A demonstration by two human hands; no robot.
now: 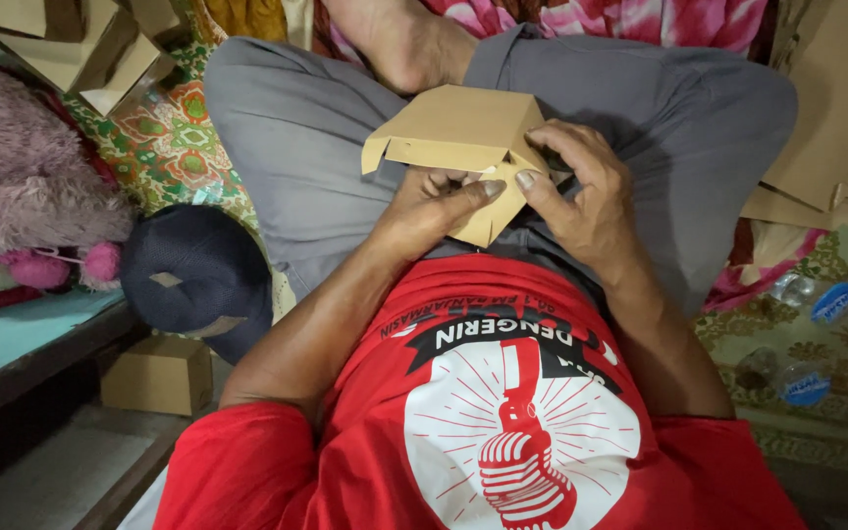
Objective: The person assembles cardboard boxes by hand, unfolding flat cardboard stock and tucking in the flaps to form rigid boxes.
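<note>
Over crossed legs, both hands, left and right, are gripping a half-folded cardboard box, thumbs best pressing its corner flap squarely

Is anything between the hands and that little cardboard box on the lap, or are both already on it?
Nothing visible stands between them. Both hands are on the small cardboard box: the left hand presses its thumb on the lower flap, and the right hand grips the right corner with its fingers.
</note>
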